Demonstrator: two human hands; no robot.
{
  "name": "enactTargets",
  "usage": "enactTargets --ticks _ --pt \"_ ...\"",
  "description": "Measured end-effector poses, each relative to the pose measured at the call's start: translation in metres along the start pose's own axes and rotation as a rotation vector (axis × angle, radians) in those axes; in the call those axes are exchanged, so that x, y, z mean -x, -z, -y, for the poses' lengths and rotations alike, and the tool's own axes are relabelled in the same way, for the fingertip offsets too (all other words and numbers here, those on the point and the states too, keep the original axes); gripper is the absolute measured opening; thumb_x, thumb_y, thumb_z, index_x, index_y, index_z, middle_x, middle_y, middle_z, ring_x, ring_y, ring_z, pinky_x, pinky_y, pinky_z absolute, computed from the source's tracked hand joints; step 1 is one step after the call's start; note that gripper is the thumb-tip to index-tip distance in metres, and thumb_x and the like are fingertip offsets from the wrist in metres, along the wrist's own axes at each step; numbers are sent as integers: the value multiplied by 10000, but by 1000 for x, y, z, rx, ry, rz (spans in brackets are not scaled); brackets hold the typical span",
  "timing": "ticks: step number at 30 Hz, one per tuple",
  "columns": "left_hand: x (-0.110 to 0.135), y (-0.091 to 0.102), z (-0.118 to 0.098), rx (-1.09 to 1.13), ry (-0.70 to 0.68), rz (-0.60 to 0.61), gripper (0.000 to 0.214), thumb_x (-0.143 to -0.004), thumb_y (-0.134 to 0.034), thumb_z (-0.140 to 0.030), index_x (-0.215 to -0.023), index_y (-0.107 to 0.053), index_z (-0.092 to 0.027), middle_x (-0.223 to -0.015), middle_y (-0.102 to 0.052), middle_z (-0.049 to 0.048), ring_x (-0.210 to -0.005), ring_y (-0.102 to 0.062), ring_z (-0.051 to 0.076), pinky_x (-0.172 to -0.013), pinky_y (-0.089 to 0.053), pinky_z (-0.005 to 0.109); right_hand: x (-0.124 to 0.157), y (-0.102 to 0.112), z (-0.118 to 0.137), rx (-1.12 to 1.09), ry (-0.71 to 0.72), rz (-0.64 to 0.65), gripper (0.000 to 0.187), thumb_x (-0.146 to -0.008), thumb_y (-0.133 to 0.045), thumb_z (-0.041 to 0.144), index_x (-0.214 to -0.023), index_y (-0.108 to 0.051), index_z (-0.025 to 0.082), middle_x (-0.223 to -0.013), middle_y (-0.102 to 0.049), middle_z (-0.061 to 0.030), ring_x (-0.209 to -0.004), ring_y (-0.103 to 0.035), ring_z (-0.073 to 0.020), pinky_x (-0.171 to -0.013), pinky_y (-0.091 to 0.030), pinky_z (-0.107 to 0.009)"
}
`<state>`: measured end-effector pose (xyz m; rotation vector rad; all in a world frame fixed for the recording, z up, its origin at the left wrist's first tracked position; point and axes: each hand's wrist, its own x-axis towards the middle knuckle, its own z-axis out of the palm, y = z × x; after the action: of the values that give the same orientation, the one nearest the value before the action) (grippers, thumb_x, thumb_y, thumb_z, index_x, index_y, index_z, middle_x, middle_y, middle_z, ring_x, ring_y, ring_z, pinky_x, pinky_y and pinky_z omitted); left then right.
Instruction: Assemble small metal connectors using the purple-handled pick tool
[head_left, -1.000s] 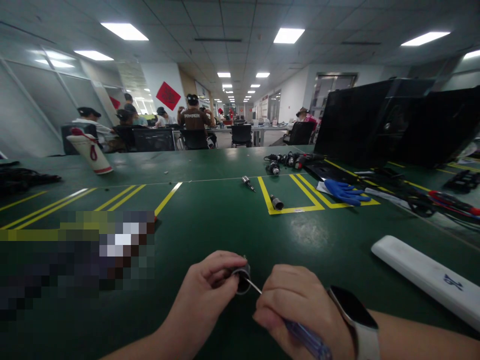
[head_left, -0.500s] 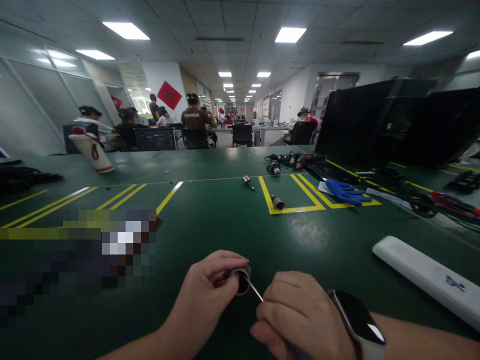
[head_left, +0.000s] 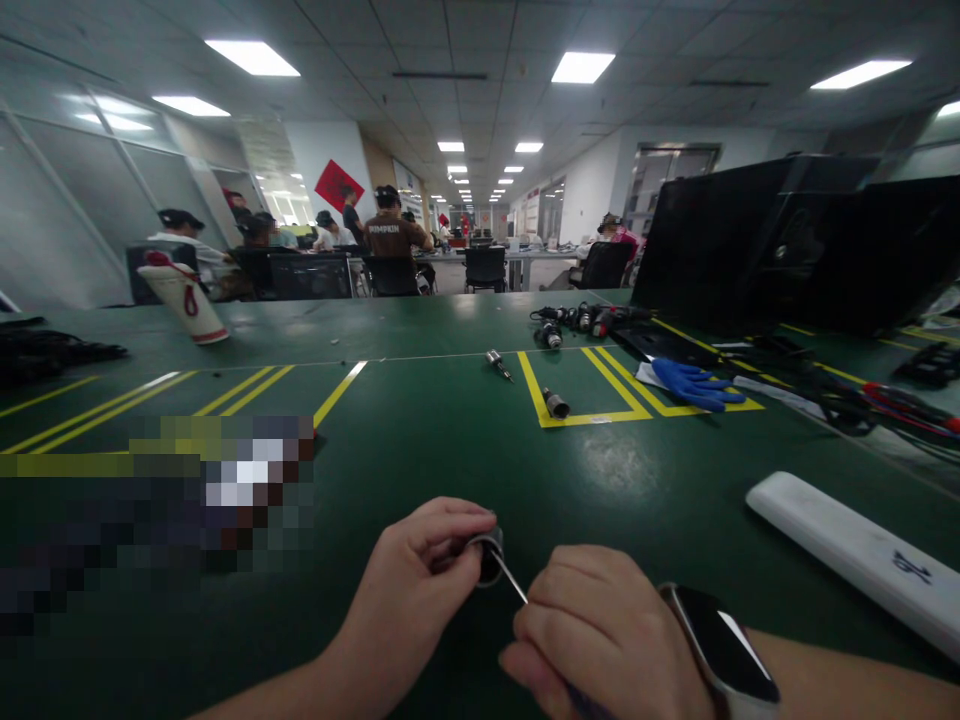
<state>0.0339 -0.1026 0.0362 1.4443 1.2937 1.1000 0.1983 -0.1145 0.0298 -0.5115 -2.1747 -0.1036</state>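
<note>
Low in the middle, my left hand pinches a small metal ring-shaped part with its open end turned to the right and toward me. My right hand, with a watch on its wrist, is closed round the dark handle of a screwdriver. The thin shiny shaft reaches into the opening of the metal part; its tip is hidden inside. Most of the handle is covered by my fingers. Farther off on the green table lie a metal cylindrical piece and a slim metal piece with a pointed end.
A white long case lies at right, a blue glove beyond it. Tools with cables sit farther back. A pixelated object is at left, a tilted white cup behind it. Black monitors stand right; people sit beyond.
Both hands stay almost in place, with the screwdriver shaft still inside the metal part. The ring part tilts very slightly. A standing person in the background has moved right.
</note>
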Motion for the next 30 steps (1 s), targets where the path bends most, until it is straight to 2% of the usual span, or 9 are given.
enactTargets --ticks 7,12,21,26,30 --pt "1 -2 -3 28 23 -15 160 -609 -610 -126 -693 -731 -192 -847 -684 40 -741 -669 175 -660 -562 246 2 -1 2 35 -26 22 353 -886 -388 164 -596 -587 133 -493 -548 -31 -463 -461 -129 -422 -311 -268" --pt "0 -1 -1 27 16 -20 174 -611 -603 -118 -704 -730 -191 -845 -680 34 -745 -666 167 -667 -562 241 2 1 2 35 -4 -26 348 -871 -408 156 -575 -589 134 -467 -537 -25 -446 -442 -124 -407 -288 -271" --pt "0 -1 1 38 30 -29 175 -602 -608 -125 -708 -733 -185 -876 -678 42 -774 -666 179 -677 -563 250 3 -3 4 57 -20 9 359 -862 -413 154 -533 -557 148 -451 -521 -15 -429 -425 -120 -400 -256 -275" --pt "-1 -1 0 59 40 -33 164 -594 -631 -137 -706 -737 -193 -868 -687 41 -774 -667 186 -688 -561 262 1 3 -1 -72 -52 68 289 -855 -417 136 -616 -580 133 -507 -561 -31 -474 -480 -124 -438 -332 -256" --pt "-2 0 -2 58 64 -34 144 -606 -639 -158 -710 -735 -185 -863 -691 39 -767 -666 186 -683 -557 260 1 7 -5 -200 -122 50 242 -864 -402 139 -694 -575 142 -553 -582 -32 -511 -515 -125 -481 -375 -248"
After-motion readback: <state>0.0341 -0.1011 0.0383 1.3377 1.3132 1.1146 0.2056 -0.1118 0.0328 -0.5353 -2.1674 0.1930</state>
